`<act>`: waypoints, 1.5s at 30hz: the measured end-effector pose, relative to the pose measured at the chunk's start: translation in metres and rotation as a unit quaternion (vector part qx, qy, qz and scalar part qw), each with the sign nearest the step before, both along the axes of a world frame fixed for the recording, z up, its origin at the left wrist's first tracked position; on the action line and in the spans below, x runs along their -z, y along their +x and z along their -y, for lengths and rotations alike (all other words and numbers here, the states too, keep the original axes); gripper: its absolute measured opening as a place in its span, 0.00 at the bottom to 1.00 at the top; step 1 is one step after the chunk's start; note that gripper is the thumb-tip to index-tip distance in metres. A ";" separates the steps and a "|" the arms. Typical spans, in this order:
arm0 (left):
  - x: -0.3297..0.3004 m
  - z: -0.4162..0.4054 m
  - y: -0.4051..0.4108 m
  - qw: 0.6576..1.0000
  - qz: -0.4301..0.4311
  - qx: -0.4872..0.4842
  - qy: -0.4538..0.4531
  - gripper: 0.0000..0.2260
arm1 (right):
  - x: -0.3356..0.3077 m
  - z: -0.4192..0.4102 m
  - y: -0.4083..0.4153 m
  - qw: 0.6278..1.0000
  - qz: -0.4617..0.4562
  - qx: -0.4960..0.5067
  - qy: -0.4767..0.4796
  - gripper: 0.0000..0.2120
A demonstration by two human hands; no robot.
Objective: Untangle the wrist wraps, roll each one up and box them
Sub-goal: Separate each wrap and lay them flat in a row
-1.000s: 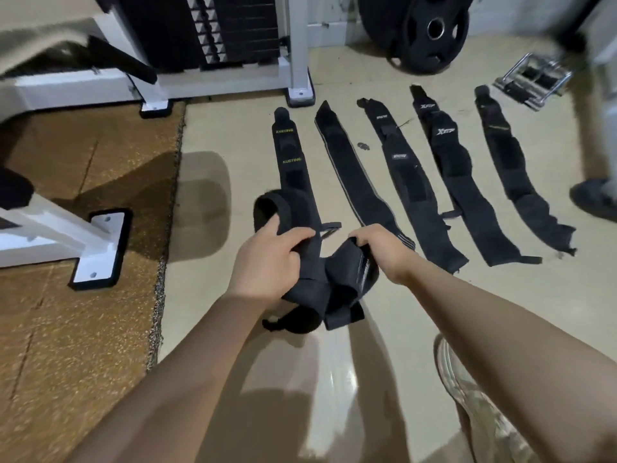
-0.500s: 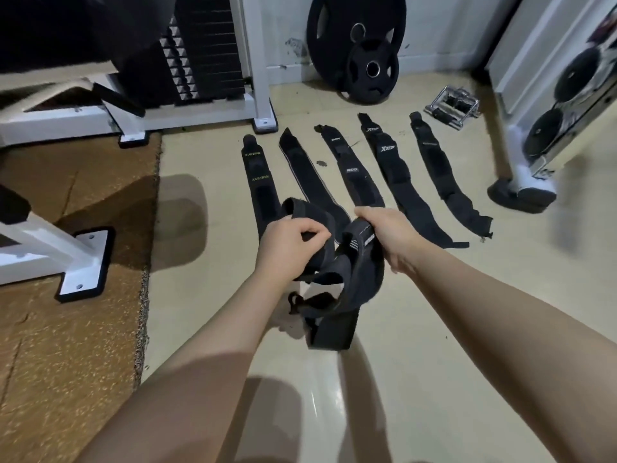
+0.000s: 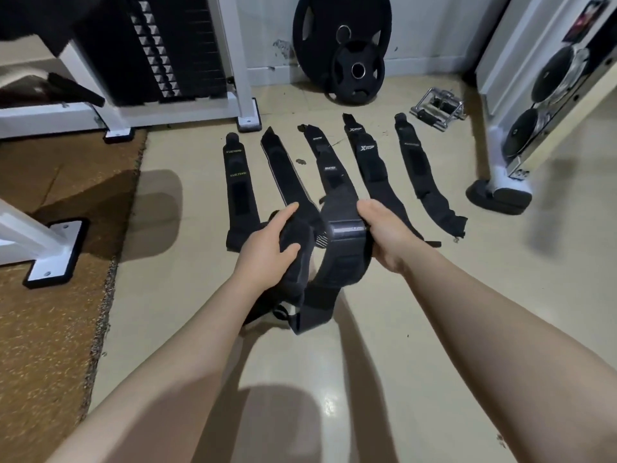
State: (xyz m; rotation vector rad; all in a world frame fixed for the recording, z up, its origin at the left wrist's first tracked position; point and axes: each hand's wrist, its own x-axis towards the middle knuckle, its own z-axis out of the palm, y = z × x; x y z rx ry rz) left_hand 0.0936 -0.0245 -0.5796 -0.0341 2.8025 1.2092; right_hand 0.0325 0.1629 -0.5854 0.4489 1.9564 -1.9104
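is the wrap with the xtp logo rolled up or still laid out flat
Laid out flat. The XTP wrap lies stretched lengthwise on the floor, unrolled.

Dim indoor light, soft shadows and glare on floor (image 3: 367, 396), wide-angle edge bending, slight blur

Matt black woven cloth wrist wraps (image 3: 337, 262), one with a fuzzy fastening patch, lie over a glossy, smooth cream floor (image 3: 384, 379). Alongside: a rough, speckled brown mat (image 3: 50, 329), matt black rubbery weight plates (image 3: 340, 38) and a shiny chrome handle (image 3: 437, 108).
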 end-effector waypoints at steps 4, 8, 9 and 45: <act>-0.001 -0.020 -0.002 0.990 0.007 -0.036 0.133 0.41 | 0.001 -0.002 0.017 0.991 0.038 -0.070 -0.109 0.12; 0.007 -0.037 -0.010 0.962 0.058 -0.049 0.262 0.45 | 0.002 -0.016 0.023 0.976 0.025 -0.056 -0.208 0.11; 0.009 -0.038 -0.011 0.955 0.077 -0.047 0.282 0.44 | 0.002 -0.020 0.023 0.975 0.009 -0.058 -0.215 0.11; -0.003 -0.052 -0.018 0.943 0.010 -0.053 0.327 0.40 | 0.032 -0.042 0.037 0.921 0.009 0.124 -0.369 0.10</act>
